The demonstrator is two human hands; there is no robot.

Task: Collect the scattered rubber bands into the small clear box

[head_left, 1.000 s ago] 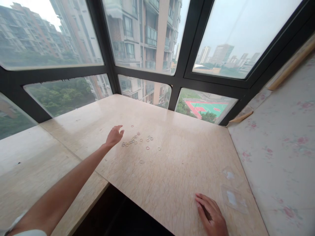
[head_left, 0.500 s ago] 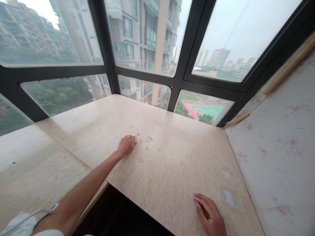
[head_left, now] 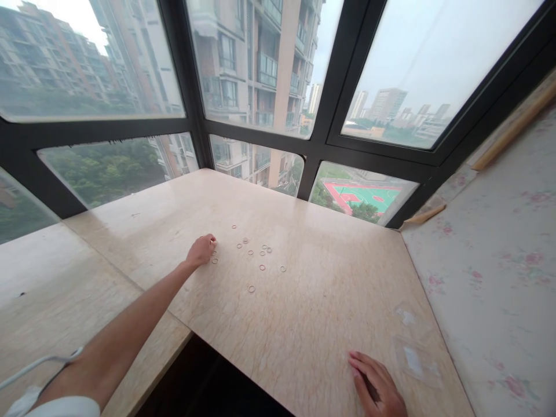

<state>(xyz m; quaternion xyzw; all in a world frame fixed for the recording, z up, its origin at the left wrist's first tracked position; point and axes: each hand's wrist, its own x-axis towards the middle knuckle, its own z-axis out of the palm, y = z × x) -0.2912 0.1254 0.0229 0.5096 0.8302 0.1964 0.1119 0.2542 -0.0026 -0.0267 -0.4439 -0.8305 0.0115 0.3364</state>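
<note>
My left hand is low over the tabletop at the left end of a loose scatter of small thin rings. Its fingers are curled together; what they hold, if anything, is too small to make out. Right by its fingertips lies a thin ring. Several more rings are spread to its right, among them a reddish ring, a pale ring nearer me and another pale ring farthest right. My right hand rests at the near right, fingers gently bent, thumb slightly apart, with nothing visible in it.
The beige marbled tabletop has a seam on the left and a dark gap below its front edge. Clear plastic packets lie by the floral wall. Dark-framed windows border the back. A white cable touches my left forearm.
My left hand has moved left, away from the middle of the scatter, and its fingers have curled in. Rings it covered now show. My right hand has kept its place on the table.
</note>
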